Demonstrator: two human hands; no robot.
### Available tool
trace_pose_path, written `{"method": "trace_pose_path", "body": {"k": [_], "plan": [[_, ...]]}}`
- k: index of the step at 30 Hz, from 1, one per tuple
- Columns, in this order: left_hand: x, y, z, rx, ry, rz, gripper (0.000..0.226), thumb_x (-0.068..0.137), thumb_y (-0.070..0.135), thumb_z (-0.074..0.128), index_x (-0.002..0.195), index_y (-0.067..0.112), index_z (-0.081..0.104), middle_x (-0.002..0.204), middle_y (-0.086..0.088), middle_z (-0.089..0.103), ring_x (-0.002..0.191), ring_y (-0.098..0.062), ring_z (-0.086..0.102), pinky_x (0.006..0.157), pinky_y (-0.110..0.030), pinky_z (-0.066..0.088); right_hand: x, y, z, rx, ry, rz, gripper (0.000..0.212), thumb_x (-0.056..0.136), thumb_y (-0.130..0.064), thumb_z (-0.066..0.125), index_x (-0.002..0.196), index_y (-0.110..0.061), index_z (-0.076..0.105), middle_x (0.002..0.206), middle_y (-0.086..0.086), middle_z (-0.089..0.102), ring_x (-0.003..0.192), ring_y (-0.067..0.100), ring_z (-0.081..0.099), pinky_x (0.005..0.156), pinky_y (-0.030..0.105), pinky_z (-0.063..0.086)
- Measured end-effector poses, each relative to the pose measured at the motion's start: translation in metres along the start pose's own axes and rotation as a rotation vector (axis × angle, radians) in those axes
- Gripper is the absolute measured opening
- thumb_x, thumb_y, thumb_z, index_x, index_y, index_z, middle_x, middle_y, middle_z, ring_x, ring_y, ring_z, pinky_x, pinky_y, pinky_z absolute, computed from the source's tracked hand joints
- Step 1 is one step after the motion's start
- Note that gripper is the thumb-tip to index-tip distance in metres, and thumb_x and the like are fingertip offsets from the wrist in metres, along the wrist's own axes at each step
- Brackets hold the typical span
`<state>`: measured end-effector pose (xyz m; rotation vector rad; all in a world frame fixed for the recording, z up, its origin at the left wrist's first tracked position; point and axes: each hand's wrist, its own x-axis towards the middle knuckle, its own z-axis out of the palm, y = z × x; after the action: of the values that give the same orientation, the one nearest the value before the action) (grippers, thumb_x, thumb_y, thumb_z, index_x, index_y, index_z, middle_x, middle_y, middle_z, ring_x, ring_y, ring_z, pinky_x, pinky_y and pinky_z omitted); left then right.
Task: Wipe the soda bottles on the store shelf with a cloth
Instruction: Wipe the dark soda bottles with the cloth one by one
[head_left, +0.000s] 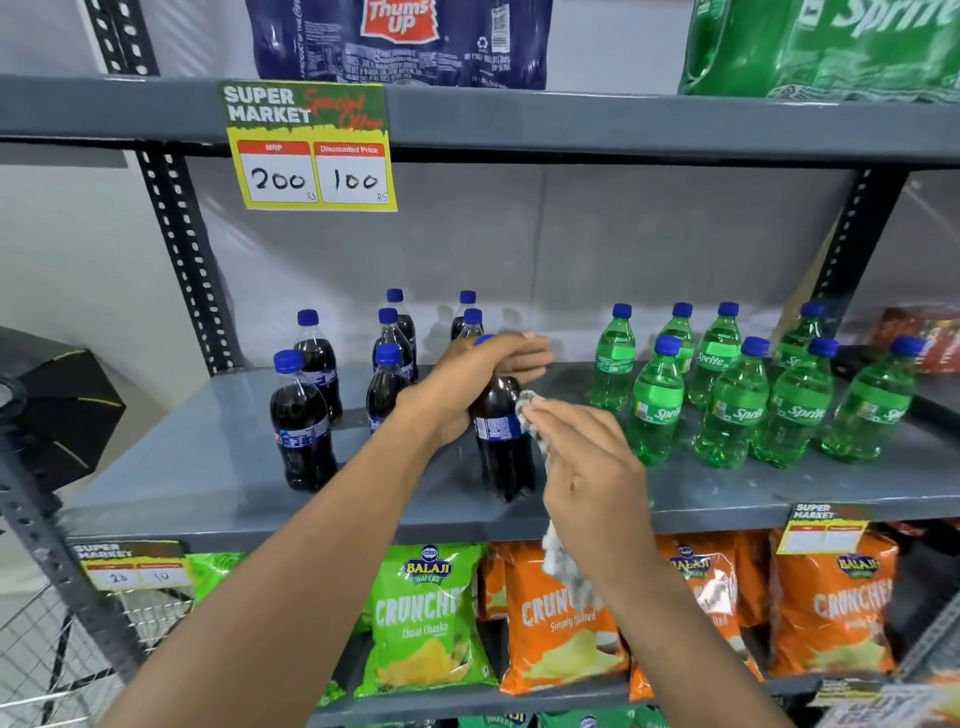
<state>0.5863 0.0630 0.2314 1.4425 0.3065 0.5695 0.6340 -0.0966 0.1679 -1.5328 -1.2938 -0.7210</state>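
A dark cola bottle (503, 441) with a blue cap stands near the front of the grey shelf (208, 467). My left hand (467, 379) grips its neck and shoulder from the left. My right hand (587, 462) presses a grey-white cloth (558, 558) against the bottle's right side; the cloth's tail hangs below the shelf edge. Several more cola bottles (301, 431) stand to the left and behind. Green Sprite bottles (737, 410) stand in rows on the right.
The upper shelf (571, 124) carries shrink-wrapped soda packs and a yellow price sign (311, 150). Chip bags (426, 618) fill the shelf below. Perforated uprights (182, 249) frame the bay. A wire basket (47, 654) sits at lower left.
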Motion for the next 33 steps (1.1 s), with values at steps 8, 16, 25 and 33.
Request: {"method": "trace_pose_path", "body": {"k": [8, 16, 25, 33], "plan": [[-0.018, 0.018, 0.011, -0.155, -0.098, -0.011, 0.037, 0.102, 0.022, 0.052, 0.125, -0.005, 0.064, 0.125, -0.019, 0.071, 0.120, -0.022, 0.067, 0.106, -0.031, 0.049, 0.024, -0.028, 0.001, -0.176, -0.138, -0.246, 0.032, 0.091, 0.002, 0.049, 0.114, 0.001, 0.071, 0.114, 0.009, 0.071, 0.105, 0.027, 0.060, 0.101, 0.026, 0.047], [-0.026, 0.024, 0.013, -0.138, -0.122, -0.048, 0.040, 0.102, 0.026, 0.048, 0.123, -0.003, 0.066, 0.128, -0.019, 0.070, 0.125, -0.027, 0.064, 0.108, -0.037, 0.048, 0.015, -0.039, -0.006, -0.307, -0.148, -0.300, 0.033, 0.099, 0.005, 0.039, 0.111, 0.006, 0.070, 0.110, 0.014, 0.071, 0.100, 0.029, 0.056, 0.096, 0.033, 0.049], [-0.035, 0.018, 0.011, -0.201, -0.169, -0.098, 0.040, 0.101, 0.028, 0.049, 0.122, -0.001, 0.067, 0.126, -0.019, 0.071, 0.121, -0.029, 0.066, 0.112, -0.045, 0.044, 0.002, -0.048, -0.018, -0.371, -0.217, -0.433, 0.044, 0.102, 0.000, 0.028, 0.106, 0.004, 0.072, 0.102, 0.008, 0.072, 0.097, 0.022, 0.046, 0.092, 0.031, 0.044], [-0.048, 0.024, 0.016, -0.140, -0.243, -0.100, 0.039, 0.102, 0.027, 0.045, 0.119, 0.001, 0.069, 0.125, -0.015, 0.072, 0.126, -0.027, 0.063, 0.109, -0.034, 0.045, 0.031, -0.058, -0.016, -0.249, -0.112, -0.207, 0.034, 0.080, 0.002, 0.047, 0.102, 0.004, 0.073, 0.105, 0.013, 0.073, 0.096, 0.030, 0.063, 0.092, 0.039, 0.053]]}}
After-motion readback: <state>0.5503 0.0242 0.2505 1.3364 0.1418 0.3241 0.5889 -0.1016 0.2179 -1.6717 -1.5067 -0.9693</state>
